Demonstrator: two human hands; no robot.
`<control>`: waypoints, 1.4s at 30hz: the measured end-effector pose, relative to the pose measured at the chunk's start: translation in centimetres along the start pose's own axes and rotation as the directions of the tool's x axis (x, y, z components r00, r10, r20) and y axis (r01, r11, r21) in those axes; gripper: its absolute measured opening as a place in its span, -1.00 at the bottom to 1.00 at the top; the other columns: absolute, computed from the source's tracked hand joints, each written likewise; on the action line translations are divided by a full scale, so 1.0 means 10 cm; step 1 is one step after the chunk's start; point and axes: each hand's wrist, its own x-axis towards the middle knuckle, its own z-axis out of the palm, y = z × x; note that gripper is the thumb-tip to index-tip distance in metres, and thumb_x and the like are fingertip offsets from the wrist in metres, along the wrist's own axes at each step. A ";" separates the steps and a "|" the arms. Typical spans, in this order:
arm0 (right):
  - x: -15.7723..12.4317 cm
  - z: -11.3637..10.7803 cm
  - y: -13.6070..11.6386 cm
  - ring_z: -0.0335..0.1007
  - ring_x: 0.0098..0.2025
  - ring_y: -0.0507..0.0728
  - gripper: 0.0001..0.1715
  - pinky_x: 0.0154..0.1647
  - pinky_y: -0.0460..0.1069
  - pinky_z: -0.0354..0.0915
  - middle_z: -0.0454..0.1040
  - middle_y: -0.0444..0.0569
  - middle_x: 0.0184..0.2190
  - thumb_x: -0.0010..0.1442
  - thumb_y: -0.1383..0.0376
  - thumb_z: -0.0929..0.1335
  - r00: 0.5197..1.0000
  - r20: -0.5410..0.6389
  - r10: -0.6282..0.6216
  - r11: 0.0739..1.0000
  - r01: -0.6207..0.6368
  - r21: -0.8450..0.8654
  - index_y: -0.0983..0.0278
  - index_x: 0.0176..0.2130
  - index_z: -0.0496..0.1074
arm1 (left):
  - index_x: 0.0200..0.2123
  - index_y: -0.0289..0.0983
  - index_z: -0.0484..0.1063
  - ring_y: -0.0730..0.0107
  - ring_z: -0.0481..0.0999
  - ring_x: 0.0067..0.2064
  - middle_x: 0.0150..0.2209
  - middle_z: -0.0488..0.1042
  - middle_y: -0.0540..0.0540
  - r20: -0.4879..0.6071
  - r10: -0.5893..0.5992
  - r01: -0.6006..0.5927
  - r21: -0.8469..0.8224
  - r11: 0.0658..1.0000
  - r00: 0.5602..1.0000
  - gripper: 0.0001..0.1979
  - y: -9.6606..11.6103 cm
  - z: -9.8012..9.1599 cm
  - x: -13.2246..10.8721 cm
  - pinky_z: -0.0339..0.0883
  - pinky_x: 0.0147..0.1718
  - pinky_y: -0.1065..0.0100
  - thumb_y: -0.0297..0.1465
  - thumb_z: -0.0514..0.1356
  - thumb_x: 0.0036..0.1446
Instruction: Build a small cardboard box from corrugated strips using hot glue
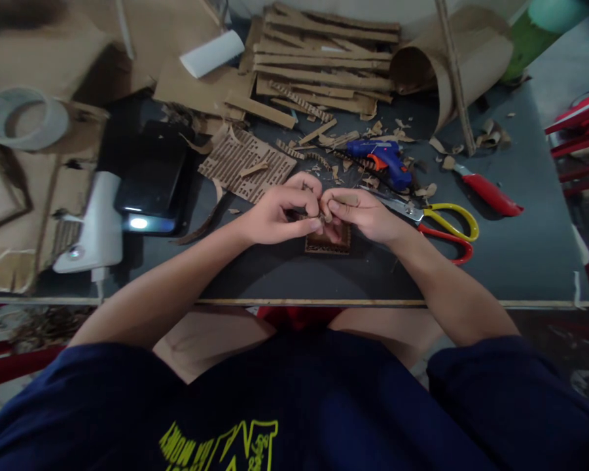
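Observation:
My left hand [289, 212] and my right hand [356, 210] meet in the middle, fingers pinched together. Between the right thumb and fingers sits a small cardboard strip [346, 199], partly hidden by the fingertips. The left thumb and fingertips close on the same spot; most of what they grip is covered. Just under the hands, a small square cardboard piece [328, 247] with a corrugated edge rests on the table. Scissors [412, 210] with yellow and red handles lie beside my right hand. A ribbed cardboard sheet [248, 160] is beyond my left hand.
A blue glue gun [383, 157] and a red-handled knife [491, 191] lie to the right among cardboard scraps. Cardboard strips [324, 75] are stacked at the back, near a rolled cardboard tube [476, 59]. On the left are a tape roll [53, 124], a white device [95, 222] and a black box [152, 170].

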 end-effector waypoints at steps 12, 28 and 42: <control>-0.03 -0.07 -0.11 0.31 -0.57 -0.05 -0.54 -0.60 -0.14 0.27 0.19 -0.25 -0.54 0.23 -0.07 0.39 0.966 -0.241 -0.094 0.995 0.082 -0.060 0.24 -0.40 0.32 | -0.52 -0.22 0.42 0.30 0.52 -0.20 -0.43 0.53 -0.06 0.009 -0.247 0.234 -0.362 0.902 0.969 -0.60 -0.03 -0.06 -0.03 0.41 -0.10 0.21 -0.03 0.28 0.16; -0.16 -0.45 -0.11 0.15 0.36 0.35 -0.38 0.29 0.28 0.27 0.36 0.05 0.24 0.36 0.02 0.23 0.766 -0.295 -0.571 0.115 -0.281 -0.953 0.04 0.34 0.18 | -0.13 -0.27 0.46 0.59 0.30 -0.49 -0.49 0.32 0.04 -0.167 -0.247 0.198 -0.261 0.945 0.955 -0.62 -0.19 0.05 0.02 0.26 -0.46 0.48 -0.05 0.17 0.28; -0.12 -0.25 -0.11 0.46 0.03 0.28 -0.61 0.11 0.27 0.31 0.60 -0.03 -0.12 0.37 0.07 0.24 0.924 0.063 -0.377 0.014 0.073 -0.997 0.12 0.01 0.54 | -0.07 -0.33 0.50 0.35 0.59 -0.11 -0.14 0.61 -0.13 -0.054 -0.111 0.123 0.416 0.901 0.992 -0.76 -0.17 0.05 -0.06 0.43 -0.11 0.40 -0.35 0.12 0.32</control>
